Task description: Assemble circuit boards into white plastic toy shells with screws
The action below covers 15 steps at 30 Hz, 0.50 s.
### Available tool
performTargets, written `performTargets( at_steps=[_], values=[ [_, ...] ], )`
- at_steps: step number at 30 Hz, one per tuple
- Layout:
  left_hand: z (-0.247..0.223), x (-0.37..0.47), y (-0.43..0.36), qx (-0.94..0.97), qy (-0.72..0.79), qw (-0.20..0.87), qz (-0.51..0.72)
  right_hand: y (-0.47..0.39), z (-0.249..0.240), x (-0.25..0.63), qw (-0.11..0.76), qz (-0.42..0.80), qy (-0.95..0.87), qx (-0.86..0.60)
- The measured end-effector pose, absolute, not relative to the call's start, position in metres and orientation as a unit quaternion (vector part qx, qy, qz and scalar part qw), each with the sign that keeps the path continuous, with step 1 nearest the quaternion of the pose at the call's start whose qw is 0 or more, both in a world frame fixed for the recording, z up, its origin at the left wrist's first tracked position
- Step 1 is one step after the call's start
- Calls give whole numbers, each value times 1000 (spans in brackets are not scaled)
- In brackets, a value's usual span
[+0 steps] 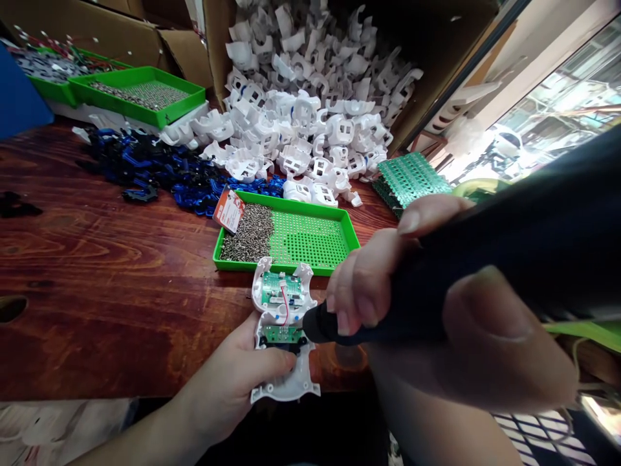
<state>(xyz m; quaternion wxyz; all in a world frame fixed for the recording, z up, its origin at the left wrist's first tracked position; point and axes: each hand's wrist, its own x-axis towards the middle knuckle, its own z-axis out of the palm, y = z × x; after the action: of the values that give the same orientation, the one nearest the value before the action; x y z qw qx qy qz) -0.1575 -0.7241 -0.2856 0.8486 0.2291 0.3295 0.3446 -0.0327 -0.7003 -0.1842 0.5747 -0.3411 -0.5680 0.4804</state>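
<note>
My left hand [242, 362] holds an opened white plastic housing [286, 383] at the table's front edge, its thumb pressed on the lower half. Both halves carry green circuit boards, an upper one [272, 291] and a lower one [279, 334], with a red and white wire between them. In my right hand [436, 304] is a black power screwdriver [412, 291], fingers wrapped round its body. The tool points left, its nose at the right side of the lower board. Its bit tip is small there, and whether it touches a screw cannot be made out.
Behind the housing lies a green tray [315, 243] with small screws and a card [229, 210]. Blue and black parts [145, 168] and a large heap of white shells [301, 123] lie farther back. Green boards [412, 178] are stacked right; another screw tray [140, 94] stands back left.
</note>
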Motion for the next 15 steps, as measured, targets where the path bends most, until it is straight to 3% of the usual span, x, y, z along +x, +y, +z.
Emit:
performTargets(
  at_steps=[15],
  values=[
    [-285, -159, -725, 214, 310, 852, 363, -702, -194, -35, 567, 497, -582, -305]
  ],
)
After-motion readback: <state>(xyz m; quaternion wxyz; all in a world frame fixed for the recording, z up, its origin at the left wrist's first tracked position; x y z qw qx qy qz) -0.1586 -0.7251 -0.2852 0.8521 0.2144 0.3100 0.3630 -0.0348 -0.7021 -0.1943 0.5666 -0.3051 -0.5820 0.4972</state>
